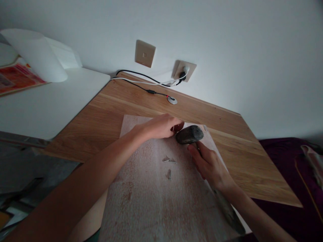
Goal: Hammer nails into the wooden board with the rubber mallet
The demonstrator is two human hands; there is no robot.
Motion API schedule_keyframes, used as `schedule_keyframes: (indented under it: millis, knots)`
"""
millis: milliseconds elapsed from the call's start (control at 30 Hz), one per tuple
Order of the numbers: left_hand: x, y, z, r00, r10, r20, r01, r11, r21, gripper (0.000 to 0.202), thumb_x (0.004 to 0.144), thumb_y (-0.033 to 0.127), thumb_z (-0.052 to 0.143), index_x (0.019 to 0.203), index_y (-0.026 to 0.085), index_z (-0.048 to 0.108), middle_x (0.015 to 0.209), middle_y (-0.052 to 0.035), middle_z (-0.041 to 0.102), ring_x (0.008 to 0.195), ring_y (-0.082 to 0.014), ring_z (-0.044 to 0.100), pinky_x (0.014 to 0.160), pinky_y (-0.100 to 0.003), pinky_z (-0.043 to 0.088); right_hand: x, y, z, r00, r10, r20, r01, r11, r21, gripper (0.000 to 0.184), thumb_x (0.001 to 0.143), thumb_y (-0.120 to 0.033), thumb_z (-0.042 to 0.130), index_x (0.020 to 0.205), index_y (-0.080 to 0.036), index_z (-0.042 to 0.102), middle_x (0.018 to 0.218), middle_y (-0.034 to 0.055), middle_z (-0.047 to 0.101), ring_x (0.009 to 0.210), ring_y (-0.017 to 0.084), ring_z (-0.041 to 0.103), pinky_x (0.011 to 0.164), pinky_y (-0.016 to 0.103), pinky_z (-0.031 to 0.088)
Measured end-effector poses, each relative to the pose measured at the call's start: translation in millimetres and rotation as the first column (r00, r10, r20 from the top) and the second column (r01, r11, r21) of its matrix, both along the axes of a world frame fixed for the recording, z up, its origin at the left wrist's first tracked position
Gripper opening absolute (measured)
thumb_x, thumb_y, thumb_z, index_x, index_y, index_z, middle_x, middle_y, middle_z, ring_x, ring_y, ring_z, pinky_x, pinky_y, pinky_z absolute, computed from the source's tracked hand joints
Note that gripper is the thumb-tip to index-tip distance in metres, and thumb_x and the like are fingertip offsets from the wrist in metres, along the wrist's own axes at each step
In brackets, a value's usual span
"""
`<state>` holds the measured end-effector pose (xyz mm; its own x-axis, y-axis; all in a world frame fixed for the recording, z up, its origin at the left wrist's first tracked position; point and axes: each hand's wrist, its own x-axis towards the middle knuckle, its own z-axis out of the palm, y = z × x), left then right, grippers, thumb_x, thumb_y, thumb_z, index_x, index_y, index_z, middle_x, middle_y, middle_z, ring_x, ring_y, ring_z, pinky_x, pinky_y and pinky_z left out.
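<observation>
A pale whitewashed board (151, 198) lies on a wooden table (242, 158). My right hand (210, 166) grips the handle of a hammer; its dark head (189, 134) rests low over the far end of the board, and the handle's end (230, 213) sticks out behind my wrist. My left hand (161, 126) is closed in a pinch right beside the hammer head, fingertips on the board; what it pinches is too small to see. Three loose nails (169, 161) lie on the board between my hands.
A white desk (50, 104) with a white lamp shade (37, 53) and a red printed sheet (15, 77) stands at left. Black and white cables (148, 84) run from a wall socket (183, 70) across the table's far edge. Dark purple fabric (290, 174) lies at right.
</observation>
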<state>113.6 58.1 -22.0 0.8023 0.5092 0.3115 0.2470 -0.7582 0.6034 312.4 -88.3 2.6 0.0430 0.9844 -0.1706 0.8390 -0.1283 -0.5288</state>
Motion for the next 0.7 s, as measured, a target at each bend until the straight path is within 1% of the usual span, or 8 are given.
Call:
schedule_keyframes:
  millis: [200,333,467,700]
  knots:
    - [-0.1,-1.1,0.9,1.000,0.008,0.007,-0.008,1.000,0.017,0.022,0.080,-0.004,0.062,0.087,0.015,0.072,0.080,-0.0036,0.074,0.071,-0.0151,0.064,0.064,-0.027,0.040,-0.5,-0.2,-0.4,1.000,0.015,-0.027,-0.014,0.999,0.029,0.038,0.103,-0.058,0.039,0.095,-0.024,0.055,0.048,-0.0057,0.050,0.036,0.016,0.048,0.046,0.031,0.033]
    - [-0.4,-3.4,3.5,1.000,0.014,-0.002,-0.014,1.000,-0.022,0.027,0.081,-0.005,0.061,0.097,0.015,0.071,0.086,-0.0045,0.076,0.075,-0.0155,0.067,0.067,-0.026,0.044,0.2,-0.7,-1.5,0.998,0.026,-0.057,-0.024,0.999,0.040,0.039,0.103,-0.058,0.039,0.099,-0.024,0.056,0.047,-0.0063,0.050,0.036,0.016,0.048,0.046,0.031,0.034]
    - [-1.0,-5.1,5.9,1.000,0.016,-0.004,-0.017,0.998,-0.055,0.029,0.083,-0.006,0.060,0.103,0.013,0.070,0.087,-0.0047,0.076,0.076,-0.0146,0.068,0.069,-0.026,0.045,0.7,-0.7,-2.6,0.999,0.015,-0.045,-0.012,0.998,0.054,0.039,0.102,-0.059,0.040,0.094,-0.025,0.055,0.049,-0.0044,0.052,0.038,0.016,0.049,0.047,0.032,0.034]
    - [-1.0,-3.2,4.0,1.000,0.008,-0.026,-0.009,1.000,-0.023,0.018,0.082,-0.001,0.063,0.089,0.014,0.071,0.082,-0.0046,0.073,0.074,-0.0158,0.065,0.065,-0.028,0.042,-0.6,0.2,0.6,1.000,0.003,-0.018,-0.002,1.000,0.029,0.042,0.102,-0.062,0.038,0.093,-0.025,0.053,0.048,-0.0043,0.051,0.037,0.017,0.049,0.047,0.032,0.034]
